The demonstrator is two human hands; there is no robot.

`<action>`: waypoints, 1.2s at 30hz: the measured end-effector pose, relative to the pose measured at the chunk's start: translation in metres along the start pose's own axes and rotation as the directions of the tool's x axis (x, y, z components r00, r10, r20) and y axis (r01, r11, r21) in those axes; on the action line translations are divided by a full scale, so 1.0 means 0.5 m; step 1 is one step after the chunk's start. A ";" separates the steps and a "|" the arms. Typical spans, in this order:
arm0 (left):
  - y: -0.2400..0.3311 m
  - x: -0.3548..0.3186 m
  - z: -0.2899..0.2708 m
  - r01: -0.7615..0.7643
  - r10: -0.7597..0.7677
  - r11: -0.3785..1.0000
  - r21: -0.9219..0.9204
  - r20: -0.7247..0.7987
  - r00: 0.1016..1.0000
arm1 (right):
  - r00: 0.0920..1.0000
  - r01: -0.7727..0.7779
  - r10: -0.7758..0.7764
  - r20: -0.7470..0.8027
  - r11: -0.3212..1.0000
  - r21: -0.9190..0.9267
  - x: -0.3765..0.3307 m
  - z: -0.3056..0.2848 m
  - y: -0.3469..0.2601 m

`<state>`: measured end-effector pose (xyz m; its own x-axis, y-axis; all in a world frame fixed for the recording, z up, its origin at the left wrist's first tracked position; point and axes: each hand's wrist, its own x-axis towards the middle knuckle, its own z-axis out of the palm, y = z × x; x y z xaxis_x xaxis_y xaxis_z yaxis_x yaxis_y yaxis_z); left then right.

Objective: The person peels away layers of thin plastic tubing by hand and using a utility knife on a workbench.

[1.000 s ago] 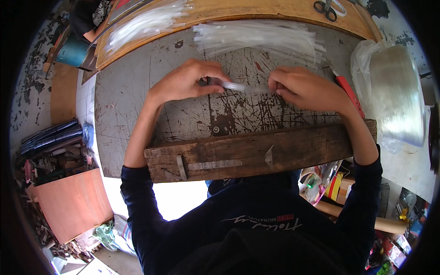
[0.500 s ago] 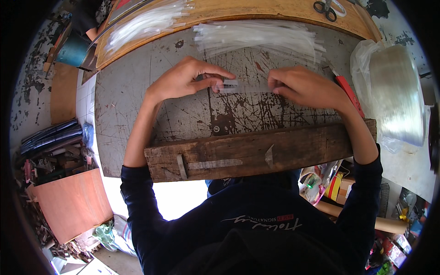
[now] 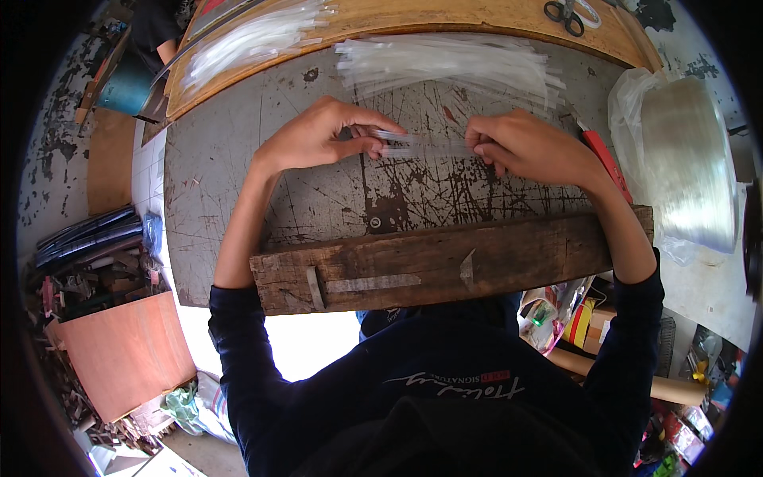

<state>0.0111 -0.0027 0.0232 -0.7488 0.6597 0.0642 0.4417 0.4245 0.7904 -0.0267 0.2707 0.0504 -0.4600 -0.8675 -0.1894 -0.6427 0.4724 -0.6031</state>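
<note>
Between my two hands a clear plastic strip (image 3: 437, 148) stretches sideways, low over the scratched grey tabletop (image 3: 318, 211). My left hand (image 3: 318, 139) holds its left end between thumb and fingers, where a small folded or doubled clear piece shows. The right end is pinched by the thumb and forefinger of my right hand (image 3: 524, 149). Just beyond my hands lies a loose pile of clear strips (image 3: 445, 67). A red-handled cutter (image 3: 606, 165) rests beside my right wrist. Along the near edge, below my forearms, runs a thick dark wooden beam (image 3: 445, 262).
Another bundle of clear strips (image 3: 246, 48) lies on the wooden board at the far left. Black-handled scissors (image 3: 566, 17) sit at the far right. A big roll of clear strip (image 3: 687, 163) stands at the right. A person's arm (image 3: 165, 49) shows at the upper left.
The fingers of my right hand have shifted slightly on the strip's end, and the doubled piece at my left fingers has tilted a little. Both arms stay nearly in place.
</note>
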 end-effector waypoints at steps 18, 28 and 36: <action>0.020 -0.002 -0.017 0.065 -0.067 0.998 -0.025 -0.065 0.996 | 0.992 0.070 -0.069 -0.109 0.998 0.009 0.001 0.001 0.006; -0.001 -0.007 -0.025 0.037 -0.033 0.999 0.015 -0.192 0.981 | 0.991 0.069 -0.061 -0.118 0.995 0.069 -0.005 -0.025 0.018; -0.012 0.004 -0.023 0.023 0.098 0.978 0.208 -0.551 0.829 | 0.821 0.235 -0.253 -0.512 0.967 -0.101 0.032 -0.032 0.026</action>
<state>0.0014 -0.0110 0.0254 -0.8498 0.2469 0.4658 0.5175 0.5590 0.6478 -0.0523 0.2654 0.0521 -0.5287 -0.7516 0.3944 -0.7912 0.2682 -0.5495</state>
